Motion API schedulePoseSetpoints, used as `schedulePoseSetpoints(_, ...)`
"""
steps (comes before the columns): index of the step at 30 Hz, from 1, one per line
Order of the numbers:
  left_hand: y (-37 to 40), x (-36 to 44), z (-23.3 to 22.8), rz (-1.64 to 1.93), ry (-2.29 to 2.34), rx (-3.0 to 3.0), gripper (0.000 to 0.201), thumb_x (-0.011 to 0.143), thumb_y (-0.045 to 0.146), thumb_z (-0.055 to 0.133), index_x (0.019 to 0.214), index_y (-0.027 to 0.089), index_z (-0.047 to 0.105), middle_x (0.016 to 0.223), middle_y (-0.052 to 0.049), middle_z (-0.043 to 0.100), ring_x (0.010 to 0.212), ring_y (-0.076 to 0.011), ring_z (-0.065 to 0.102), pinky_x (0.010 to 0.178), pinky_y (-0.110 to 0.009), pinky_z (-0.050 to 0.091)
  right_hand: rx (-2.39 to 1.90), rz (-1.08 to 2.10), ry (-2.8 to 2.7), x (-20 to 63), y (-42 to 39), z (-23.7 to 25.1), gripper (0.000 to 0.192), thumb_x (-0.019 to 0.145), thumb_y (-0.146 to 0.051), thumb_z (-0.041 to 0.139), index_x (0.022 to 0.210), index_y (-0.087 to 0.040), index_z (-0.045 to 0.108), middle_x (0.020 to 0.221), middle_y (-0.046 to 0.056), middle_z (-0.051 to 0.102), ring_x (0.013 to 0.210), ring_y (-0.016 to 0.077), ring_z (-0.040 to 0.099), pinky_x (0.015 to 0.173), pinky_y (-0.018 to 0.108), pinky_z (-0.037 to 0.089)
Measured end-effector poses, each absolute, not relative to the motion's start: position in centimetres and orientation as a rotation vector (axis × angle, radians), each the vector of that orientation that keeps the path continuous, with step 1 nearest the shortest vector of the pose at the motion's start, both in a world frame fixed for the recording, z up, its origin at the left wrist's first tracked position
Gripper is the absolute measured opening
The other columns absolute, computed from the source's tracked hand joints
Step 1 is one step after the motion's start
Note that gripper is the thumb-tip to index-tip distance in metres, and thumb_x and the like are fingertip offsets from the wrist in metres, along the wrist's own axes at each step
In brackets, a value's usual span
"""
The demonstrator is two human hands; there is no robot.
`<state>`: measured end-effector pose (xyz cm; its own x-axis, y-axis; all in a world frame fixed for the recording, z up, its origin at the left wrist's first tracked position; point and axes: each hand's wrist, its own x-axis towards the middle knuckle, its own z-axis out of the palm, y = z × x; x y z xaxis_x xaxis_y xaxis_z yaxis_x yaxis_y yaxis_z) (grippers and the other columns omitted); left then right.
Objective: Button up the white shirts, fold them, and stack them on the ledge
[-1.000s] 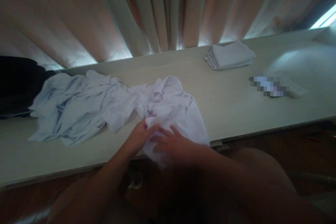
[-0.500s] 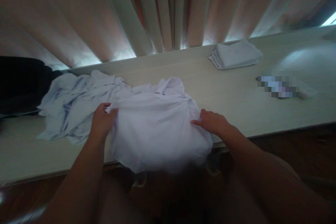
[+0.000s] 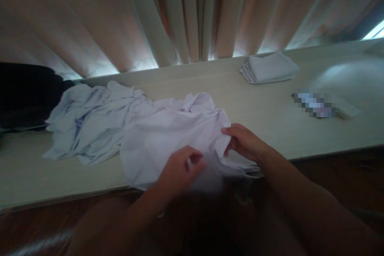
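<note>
A white garment [image 3: 153, 140] is being handled at the near edge of a pale tabletop [image 3: 264, 128], its lower part being draped toward the front rim. By the right hand [image 3: 244, 142], the garment's right-hand border is being pinched, thumb and fingers being clamped on the fabric. The left hand [image 3: 181, 168], blurred, is being held over the front of the cloth with its fingers curled; whether any fabric is being gripped there cannot be told. Judging by the loose creases, a light, soft and limp material is being dealt with, hardly fragile or slippery but easily wrinkled, the surest hold seemingly being offered by its corners and outer edges. A collar-like fold [image 3: 204, 102] is being shown on the far side. To the left, a rumpled white heap [image 3: 96, 120] is being bordered by a black item [image 3: 27, 96]; toward the curtains [image 3: 198, 16], a folded white stack [image 3: 273, 68] is being displayed. No brand, label or writing is being made legible, and a small item [image 3: 315, 105] at right is being masked by pixelation.
</note>
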<state>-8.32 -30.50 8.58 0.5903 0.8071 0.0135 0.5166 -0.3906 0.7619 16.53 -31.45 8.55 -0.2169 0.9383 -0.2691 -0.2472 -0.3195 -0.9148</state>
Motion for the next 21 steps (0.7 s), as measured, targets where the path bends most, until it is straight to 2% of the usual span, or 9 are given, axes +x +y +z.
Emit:
schedulePoseSetpoints(1,-31.5,-7.5,8.3,0.552,0.985,1.968,0.044,0.081,0.052,0.069,0.115,0.024,0.064,0.104,-0.008,0.07,0.086,-0.0229,0.066,0.072,-0.034,0.054,-0.997,1.678,-0.834,15.7,-31.5,8.8,0.028,0.083,-0.041,0.067,0.083,-0.013,0.067,0.068,0.006,0.072,0.052,0.0173,0.066,0.047,0.027,0.053)
schedulePoseSetpoints(3,-32.5,-6.1,7.9,0.608,0.949,1.815,0.066,0.073,0.051,0.078,0.129,0.025,0.056,0.12,-0.011,0.068,0.098,-0.0263,0.067,0.08,-0.037,0.055,-0.851,1.695,-0.663,14.0,-31.4,9.0,0.026,0.086,-0.039,0.067,0.09,-0.014,0.067,0.077,0.008,0.075,0.061,0.0183,0.07,0.048,0.025,0.053)
schedulePoseSetpoints(4,-32.5,-5.6,7.8,0.619,0.964,1.77,0.065,0.071,0.049,0.079,0.127,0.025,0.057,0.12,-0.011,0.069,0.1,-0.0276,0.067,0.083,-0.039,0.055,-0.805,1.713,-0.601,13.1,-31.3,9.1,0.025,0.088,-0.039,0.064,0.095,-0.016,0.066,0.086,0.009,0.077,0.069,0.0192,0.073,0.052,0.026,0.056)
schedulePoseSetpoints(6,-31.7,-4.9,7.8,0.593,1.009,1.718,0.042,0.075,0.045,0.076,0.109,0.023,0.066,0.105,-0.009,0.074,0.093,-0.028,0.069,0.082,-0.041,0.055,-0.737,1.742,-0.52,11.8,-31.0,9.2,0.025,0.092,-0.04,0.058,0.102,-0.018,0.064,0.102,0.011,0.077,0.091,0.0211,0.074,0.071,0.031,0.061)
schedulePoseSetpoints(8,-30.3,-4.7,8.0,0.578,1.053,1.682,0.021,0.082,0.041,0.066,0.09,0.022,0.069,0.09,-0.007,0.075,0.085,-0.027,0.07,0.077,-0.04,0.055,-0.679,1.736,-0.511,10.9,-30.4,9.3,0.028,0.095,-0.042,0.053,0.107,-0.019,0.063,0.118,0.012,0.073,0.11,0.0219,0.069,0.092,0.037,0.057)
schedulePoseSetpoints(11,-27.8,-5.1,8.3,0.636,1.125,1.626,0.027,0.09,0.041,0.054,0.083,0.022,0.07,0.087,-0.006,0.076,0.088,-0.0262,0.07,0.076,-0.038,0.055,-0.642,1.636,-0.609,10.8,-29.2,9.2,0.029,0.095,-0.044,0.051,0.109,-0.021,0.062,0.134,0.01,0.064,0.121,0.0224,0.063,0.104,0.041,0.05)
schedulePoseSetpoints(13,-26.3,-5.6,8.6,0.704,1.208,1.59,0.031,0.092,0.045,0.052,0.088,0.021,0.071,0.089,-0.007,0.076,0.09,-0.0266,0.07,0.077,-0.038,0.055,-0.76,1.487,-0.732,11.2,-28.5,9.0,0.027,0.092,-0.045,0.056,0.103,-0.022,0.062,0.128,0.009,0.065,0.111,0.0218,0.066,0.096,0.04,0.053)
schedulePoseSetpoints(17,-24.1,-6.7,9.6,0.833,1.394,1.49,0.034,0.089,0.046,0.056,0.101,0.019,0.071,0.097,-0.011,0.076,0.094,-0.0293,0.07,0.078,-0.041,0.056,-1.076,1.048,-1.12,11.6,-28.3,8.6,0.022,0.088,-0.043,0.065,0.088,-0.022,0.06,0.086,0.001,0.064,0.078,0.0155,0.061,0.073,0.03,0.05)
schedulePoseSetpoints(21,-23.0,-7.7,10.1,0.906,1.432,1.504,0.03,0.089,0.045,0.06,0.101,0.02,0.071,0.101,-0.011,0.075,0.096,-0.0289,0.069,0.078,-0.04,0.056,-1.115,0.887,-1.478,10.9,-29.0,8.7,0.024,0.085,-0.042,0.071,0.093,-0.023,0.059,0.085,0.001,0.061,0.077,0.0162,0.058,0.072,0.03,0.048)
